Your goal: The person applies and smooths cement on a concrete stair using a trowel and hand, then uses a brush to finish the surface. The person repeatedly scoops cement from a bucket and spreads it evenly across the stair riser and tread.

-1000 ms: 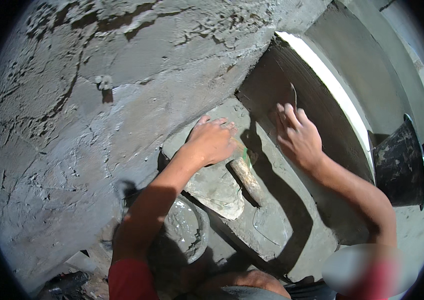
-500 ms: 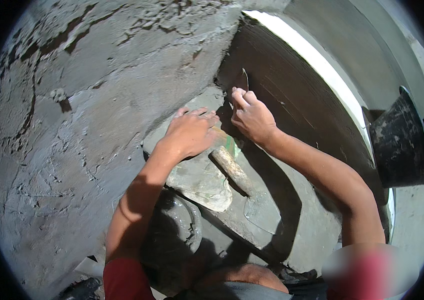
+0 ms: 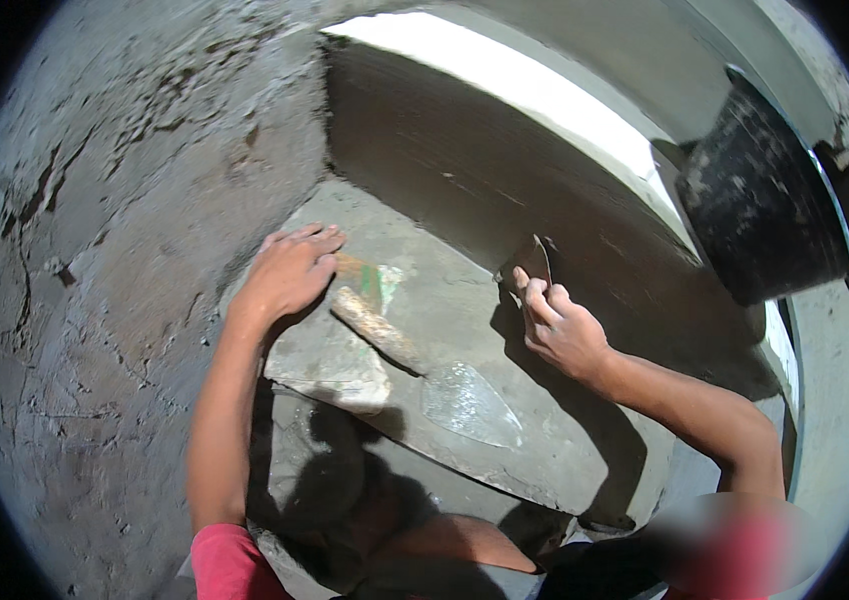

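Palm down, with its fingers spread, my left hand (image 3: 295,270) rests near the rough wall on the grey ledge (image 3: 595,450). Closed fingers of my right hand (image 3: 560,325) grip a thin metal blade (image 3: 539,260), held up against the dark, wet-looking low wall (image 3: 455,160); its handle is hidden in the hand. Between my hands lies a trowel (image 3: 470,403) with a worn, pale handle and a wet, pointed blade. Its handle lies across a crumpled pale sack piece (image 3: 330,370) with a green mark beside my left fingers.
A rough grey plastered wall (image 3: 125,320) rises on the left. On the right, a black bucket (image 3: 765,190) stained with splashes lies tilted beyond the low wall. The low wall has a bright white top edge (image 3: 545,90). The ledge drops off toward my body.
My right hand has moved with the blade along the dark wall, away from the far corner, toward the right and nearer. My left hand stays on the ledge; the view has shifted.
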{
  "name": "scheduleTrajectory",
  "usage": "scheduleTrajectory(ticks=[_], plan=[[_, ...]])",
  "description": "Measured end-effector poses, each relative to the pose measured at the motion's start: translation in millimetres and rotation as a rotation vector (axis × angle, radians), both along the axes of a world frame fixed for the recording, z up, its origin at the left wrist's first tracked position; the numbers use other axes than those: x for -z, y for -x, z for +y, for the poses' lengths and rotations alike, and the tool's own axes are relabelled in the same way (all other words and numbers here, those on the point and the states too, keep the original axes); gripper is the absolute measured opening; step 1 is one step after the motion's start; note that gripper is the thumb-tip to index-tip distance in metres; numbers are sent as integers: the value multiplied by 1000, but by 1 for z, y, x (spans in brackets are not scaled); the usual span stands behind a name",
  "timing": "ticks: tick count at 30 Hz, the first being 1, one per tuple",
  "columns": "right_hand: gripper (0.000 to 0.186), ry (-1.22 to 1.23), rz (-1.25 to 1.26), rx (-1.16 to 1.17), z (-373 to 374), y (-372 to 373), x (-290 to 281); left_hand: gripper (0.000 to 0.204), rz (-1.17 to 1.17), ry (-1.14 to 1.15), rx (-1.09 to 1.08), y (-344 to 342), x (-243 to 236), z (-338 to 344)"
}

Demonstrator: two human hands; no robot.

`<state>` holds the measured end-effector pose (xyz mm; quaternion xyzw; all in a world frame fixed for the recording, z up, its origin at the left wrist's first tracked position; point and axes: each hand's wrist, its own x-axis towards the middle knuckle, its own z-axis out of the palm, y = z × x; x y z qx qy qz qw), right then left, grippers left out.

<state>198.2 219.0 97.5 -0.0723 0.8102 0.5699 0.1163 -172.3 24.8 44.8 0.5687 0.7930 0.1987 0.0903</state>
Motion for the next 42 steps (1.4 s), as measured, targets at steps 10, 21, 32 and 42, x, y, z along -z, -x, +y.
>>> scheduleTrajectory(ticks=[10, 21, 32, 42], plan=[[39, 221, -40, 156, 4, -183, -10, 55, -81, 64, 32, 3, -14, 10], [45, 175, 56, 287, 12, -340, 10, 57, -103, 156, -11, 15, -13, 20], [40, 471, 725, 852, -71, -512, -22, 54, 49, 54, 37, -41, -38, 25], [40, 2881, 2238, 274, -108, -399, -2, 60, 137, 113, 512, -86, -44, -22]])
